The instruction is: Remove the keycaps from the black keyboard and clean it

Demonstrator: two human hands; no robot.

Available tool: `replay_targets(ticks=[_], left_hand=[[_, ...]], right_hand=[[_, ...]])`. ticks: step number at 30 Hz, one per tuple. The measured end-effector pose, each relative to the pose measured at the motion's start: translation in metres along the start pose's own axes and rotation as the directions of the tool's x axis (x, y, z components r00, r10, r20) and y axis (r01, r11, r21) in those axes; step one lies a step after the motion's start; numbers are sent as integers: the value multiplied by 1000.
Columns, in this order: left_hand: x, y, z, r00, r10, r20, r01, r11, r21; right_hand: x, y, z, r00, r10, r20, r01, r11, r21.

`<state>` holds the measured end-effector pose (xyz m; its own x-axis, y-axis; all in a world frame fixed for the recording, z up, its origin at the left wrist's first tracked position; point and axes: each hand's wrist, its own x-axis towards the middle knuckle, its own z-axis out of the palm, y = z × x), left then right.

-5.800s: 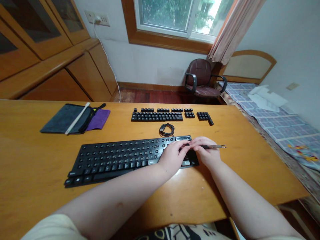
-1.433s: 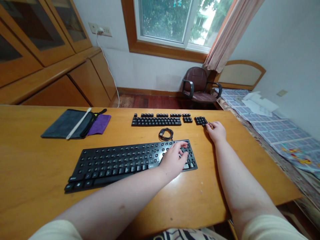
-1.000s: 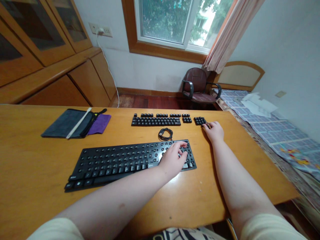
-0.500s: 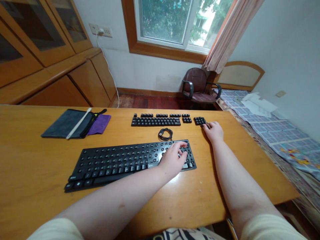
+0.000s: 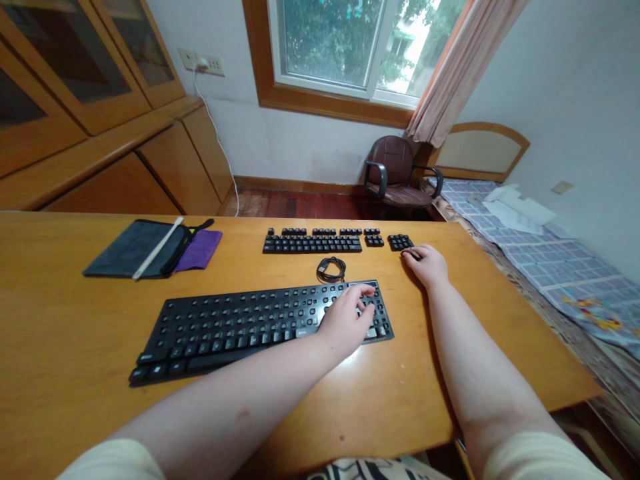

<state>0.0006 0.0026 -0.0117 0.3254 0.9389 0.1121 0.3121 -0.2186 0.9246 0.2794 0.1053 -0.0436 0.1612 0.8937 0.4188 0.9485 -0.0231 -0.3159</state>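
A black keyboard [image 5: 235,320] lies on the wooden table, many of its key positions bare, with keycaps still along its lower rows. My left hand [image 5: 350,312] rests over the keyboard's right end, fingers bent and apart, gripping nothing visible. Beyond it, loose black keycaps [image 5: 315,244] stand sorted in rows and small blocks. At the near edge of the right block of keycaps [image 5: 399,241], my right hand [image 5: 427,264] has its fingers closed on a small dark keycap [image 5: 413,254], mostly hidden by the fingers.
A coiled black cable [image 5: 331,269] lies between the keyboard and the loose keycaps. To the left are a grey zip pouch [image 5: 125,250], a white stick-like tool [image 5: 157,250] across it and a purple cloth [image 5: 200,250]. The table [image 5: 500,293] ends near the bed on the right.
My right hand's fingers have drawn slightly back towards me from the right block of keycaps. My left hand and the keyboard look unmoved.
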Motion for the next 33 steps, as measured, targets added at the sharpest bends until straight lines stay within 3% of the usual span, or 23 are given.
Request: replay_targets(ticks=[11,33], left_hand=[[0,0,0,1000,3,-2,-3,1000,5],[-1,-2,0,1000,1,19,-1,1000,2]], right_hand=[[0,3,-3,999,20,50,-18,999,-27],[3,8,3,999,21,-27,-22,998,-53]])
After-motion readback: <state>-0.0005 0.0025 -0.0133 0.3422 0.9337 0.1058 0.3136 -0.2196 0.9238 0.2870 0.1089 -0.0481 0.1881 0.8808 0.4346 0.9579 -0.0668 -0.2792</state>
